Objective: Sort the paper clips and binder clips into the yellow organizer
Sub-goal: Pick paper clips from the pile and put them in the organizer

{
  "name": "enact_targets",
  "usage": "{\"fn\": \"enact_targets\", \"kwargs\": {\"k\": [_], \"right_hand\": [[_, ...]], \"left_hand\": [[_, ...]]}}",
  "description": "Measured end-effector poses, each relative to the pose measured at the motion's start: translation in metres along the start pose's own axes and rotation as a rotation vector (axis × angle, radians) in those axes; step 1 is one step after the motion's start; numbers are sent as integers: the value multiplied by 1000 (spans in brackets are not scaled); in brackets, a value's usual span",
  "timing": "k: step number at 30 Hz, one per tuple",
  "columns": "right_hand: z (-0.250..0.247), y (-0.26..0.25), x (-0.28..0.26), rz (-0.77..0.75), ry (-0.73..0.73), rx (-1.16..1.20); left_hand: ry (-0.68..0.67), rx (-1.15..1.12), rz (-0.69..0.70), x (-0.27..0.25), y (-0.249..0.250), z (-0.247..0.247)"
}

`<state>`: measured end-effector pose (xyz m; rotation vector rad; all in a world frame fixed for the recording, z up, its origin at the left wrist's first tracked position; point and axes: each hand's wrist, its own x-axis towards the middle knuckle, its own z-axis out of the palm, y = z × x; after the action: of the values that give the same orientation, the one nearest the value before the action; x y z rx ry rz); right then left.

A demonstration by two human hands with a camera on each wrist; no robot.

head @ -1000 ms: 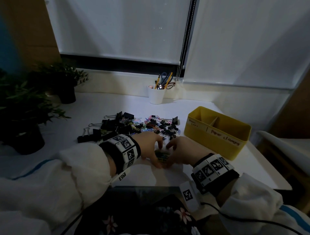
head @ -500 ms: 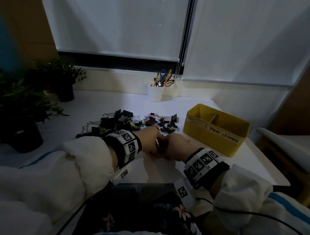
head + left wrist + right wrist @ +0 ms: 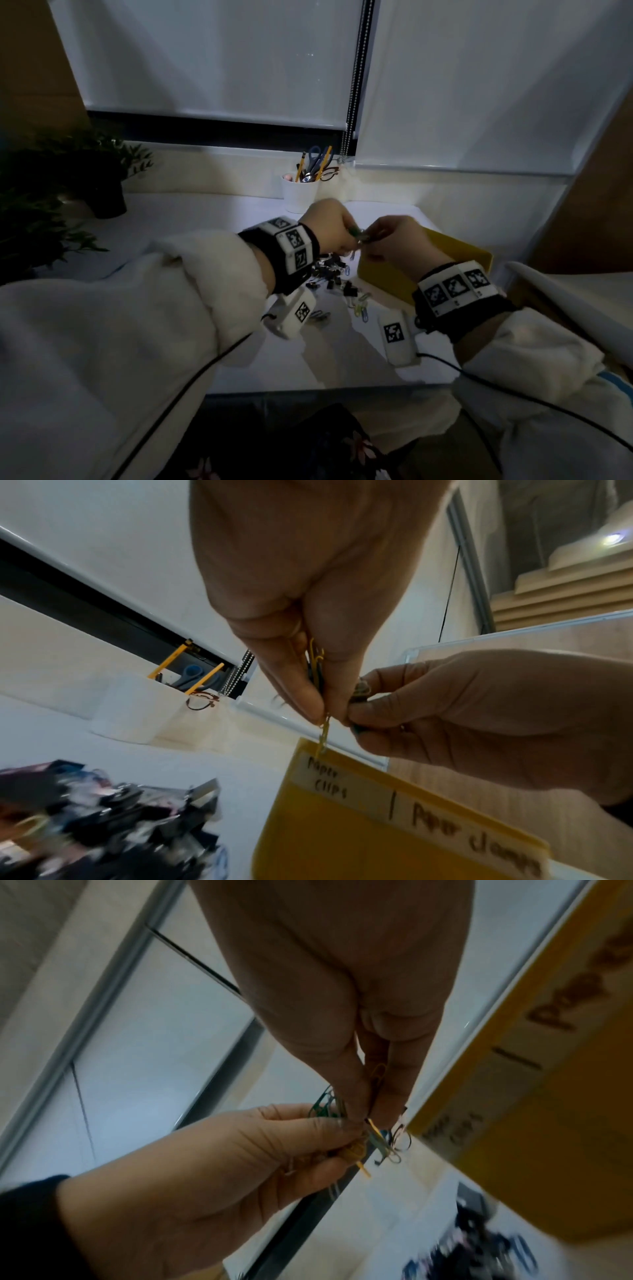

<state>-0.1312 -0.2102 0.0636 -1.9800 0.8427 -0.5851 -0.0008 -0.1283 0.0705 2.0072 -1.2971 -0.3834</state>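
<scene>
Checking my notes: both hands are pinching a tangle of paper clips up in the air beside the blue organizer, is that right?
Not quite: the organizer is yellow, not blue, as the left wrist view shows. The rest holds: the left hand and right hand both pinch a tangle of paper clips in the air beside it.

The left hand (image 3: 308, 574) pinches a bunch of paper clips (image 3: 316, 666) – one yellow clip hangs down. The right hand (image 3: 479, 718) pinches clips too, right beside it. Below sits the yellow organizer (image 3: 359, 845) – its labels say "Paper clips" and "Paper clamps".
</scene>
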Motion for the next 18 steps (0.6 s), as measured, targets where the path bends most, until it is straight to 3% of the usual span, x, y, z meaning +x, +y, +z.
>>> {"fn": "enact_targets", "kwargs": {"k": [5,8,11,15,18], "right_hand": [[-32,2,26,-58,202,119],[-34,17,39,-40,240,11],[-29,33,44,-39,230,-168],[-28,38,37,-45,134,-377],[-31,32,24,-128,143,-426]], "left_hand": [[110,-54,23,47,22,19],[121,61,50,63,22,39],[64,158,95,70,16,54],[-130,320,116,71,8,58],[-202,298,133,59,8,47]]}}
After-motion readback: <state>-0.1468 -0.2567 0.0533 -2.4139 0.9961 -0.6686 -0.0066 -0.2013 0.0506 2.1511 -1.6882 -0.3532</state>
